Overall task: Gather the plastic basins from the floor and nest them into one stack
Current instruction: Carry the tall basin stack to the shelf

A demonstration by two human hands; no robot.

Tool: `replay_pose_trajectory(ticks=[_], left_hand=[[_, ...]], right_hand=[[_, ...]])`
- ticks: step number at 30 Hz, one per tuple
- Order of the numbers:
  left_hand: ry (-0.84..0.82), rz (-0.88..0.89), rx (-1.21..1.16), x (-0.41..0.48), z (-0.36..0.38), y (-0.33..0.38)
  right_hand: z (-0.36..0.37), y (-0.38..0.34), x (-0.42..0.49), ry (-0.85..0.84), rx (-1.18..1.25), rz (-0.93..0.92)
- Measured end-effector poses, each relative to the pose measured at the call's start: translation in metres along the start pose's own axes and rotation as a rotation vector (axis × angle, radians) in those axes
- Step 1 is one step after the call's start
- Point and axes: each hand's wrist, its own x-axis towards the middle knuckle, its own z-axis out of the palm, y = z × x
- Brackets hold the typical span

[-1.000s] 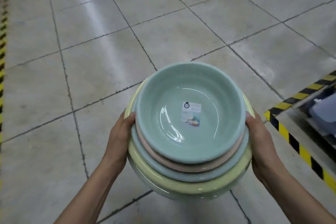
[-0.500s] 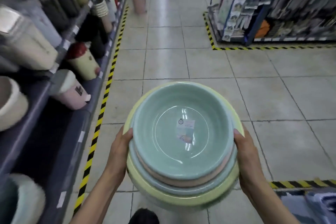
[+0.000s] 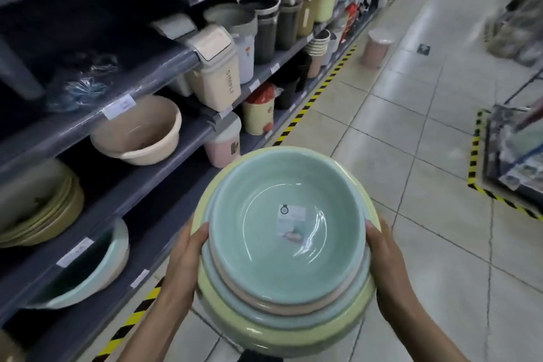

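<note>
The basin stack [image 3: 264, 244] sits between left grip [image 3: 188, 258] and right grip [image 3: 388, 261], both curled round its rim. The shelves [image 3: 164, 73] now loom nearer than before.

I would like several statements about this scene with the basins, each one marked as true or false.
1. The left hand and the right hand hold the stack of basins by its sides. True.
2. The top basin is pink. False: it is teal; a pink rim shows beneath it.
3. The outermost basin is yellow-green. True.
4. The stack rests on the floor. False: it is held above the floor.
5. A beige basin lies on a shelf. True.
</note>
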Motion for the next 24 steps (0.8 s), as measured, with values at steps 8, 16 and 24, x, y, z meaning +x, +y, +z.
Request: replay_pose_trajectory(ticks=[8,16,24], left_hand=[[0.335,-0.086,-0.158,0.073,-0.003,0.012],[0.700,-0.052,-0.297,0.161,0.027,0.011],[0.908,-0.115,-0.383,0.229,0.018,0.005]], right_hand=[[0.084,-0.048,0.154,-0.339,-0.121,0.037],[0.190,-0.048,0.332,-0.672,-0.282,0.087],[0.278,-0.048,0.411,-0.908,-0.353,0.072]])
